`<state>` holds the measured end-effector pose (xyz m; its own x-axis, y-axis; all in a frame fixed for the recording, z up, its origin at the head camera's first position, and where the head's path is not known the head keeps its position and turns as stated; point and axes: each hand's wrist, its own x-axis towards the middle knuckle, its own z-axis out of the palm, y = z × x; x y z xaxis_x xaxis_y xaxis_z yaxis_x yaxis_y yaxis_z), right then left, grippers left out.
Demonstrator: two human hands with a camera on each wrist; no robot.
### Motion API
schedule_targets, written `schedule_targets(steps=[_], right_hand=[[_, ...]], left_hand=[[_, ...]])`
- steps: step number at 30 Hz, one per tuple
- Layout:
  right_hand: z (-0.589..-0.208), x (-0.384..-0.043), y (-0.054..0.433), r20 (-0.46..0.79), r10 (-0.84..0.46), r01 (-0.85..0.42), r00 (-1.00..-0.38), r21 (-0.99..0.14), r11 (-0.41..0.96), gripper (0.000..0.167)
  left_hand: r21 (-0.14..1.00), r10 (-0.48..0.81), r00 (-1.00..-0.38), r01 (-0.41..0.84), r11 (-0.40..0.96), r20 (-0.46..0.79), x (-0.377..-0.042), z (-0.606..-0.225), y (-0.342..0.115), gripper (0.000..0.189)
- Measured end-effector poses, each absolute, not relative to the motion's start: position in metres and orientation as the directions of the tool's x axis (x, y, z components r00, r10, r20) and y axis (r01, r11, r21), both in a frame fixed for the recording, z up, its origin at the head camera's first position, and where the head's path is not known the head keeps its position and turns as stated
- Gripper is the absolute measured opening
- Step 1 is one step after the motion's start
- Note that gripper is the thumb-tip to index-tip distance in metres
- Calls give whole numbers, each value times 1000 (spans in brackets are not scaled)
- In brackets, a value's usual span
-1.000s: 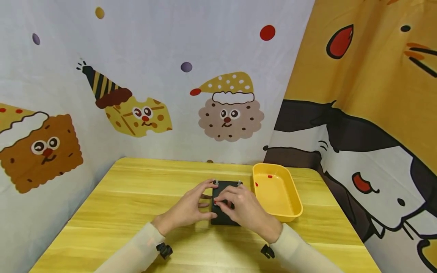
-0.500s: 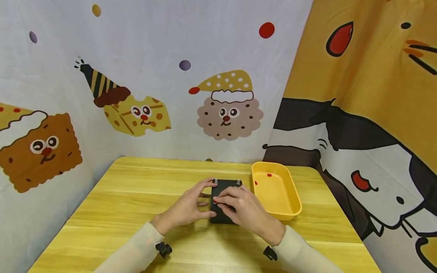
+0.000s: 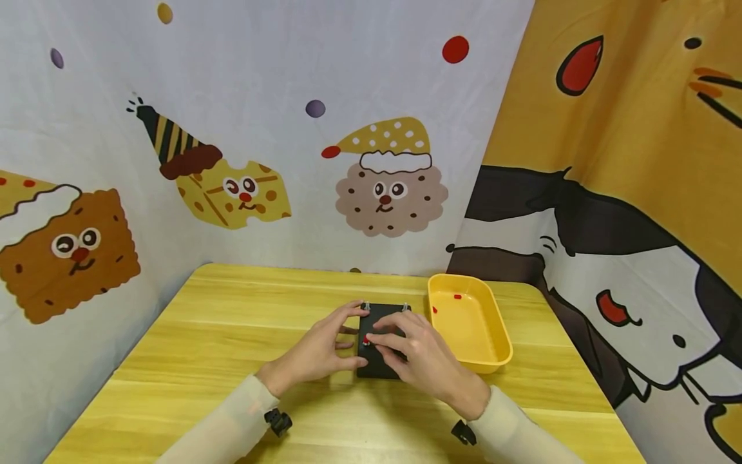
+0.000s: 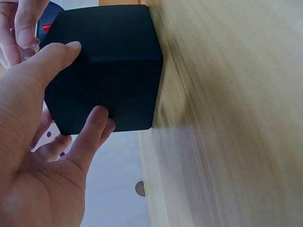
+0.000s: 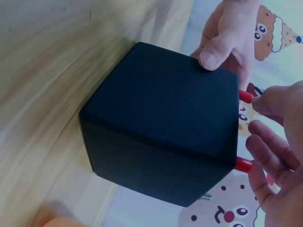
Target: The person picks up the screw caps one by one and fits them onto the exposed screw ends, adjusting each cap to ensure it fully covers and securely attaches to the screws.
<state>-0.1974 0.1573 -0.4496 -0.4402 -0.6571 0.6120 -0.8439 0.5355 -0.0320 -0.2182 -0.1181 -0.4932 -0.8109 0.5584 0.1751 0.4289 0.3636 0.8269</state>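
Note:
A black box [image 3: 384, 370] stands on the table, with red caps on posts at its near corners and bare metal posts at its far corners. My left hand [image 3: 313, 354] grips the box from its left side, thumb on the near edge and fingers spread along the side. Over the top, my right hand [image 3: 420, 354] has its fingers spread apart, one fingertip touching the end of the near-left red cap [image 5: 245, 96]. The other red cap [image 5: 244, 164] sits close to the lower fingers; in the head view it is hidden under the right hand.
Right of the box is a yellow tray [image 3: 503, 345] with two small red pieces inside, one red piece [image 3: 457, 297] near its back wall. The wooden table [image 3: 249, 290] ends at a printed cloth backdrop [image 3: 266, 64].
The right fingers have parted and drawn slightly rightward off the near-left red cap, so more of it shows. The left hand and the box stay in place.

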Motion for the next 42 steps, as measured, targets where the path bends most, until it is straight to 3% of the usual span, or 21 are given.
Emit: schedule_targets(steps=[10, 17, 26, 42], right_hand=[[-446, -202, 170, 645, -581, -831, -497, -159, 534, 20], [-443, -211, 182, 665, -533, -812, -523, -200, 548, 19], [-441, -222, 200, 665, -477, -775, -574, -255, 578, 20], [-429, -251, 244, 487, -436, -626, -757, -349, 698, 16]], left_hand=[[819, 552, -815, 431, 379, 173, -218, -493, -118, 108], [815, 549, -812, 448, 369, 198, -217, -495, -117, 105], [812, 545, -817, 441, 382, 188, -215, -496, -117, 114], [802, 544, -813, 459, 381, 207, -213, -496, -117, 106]])
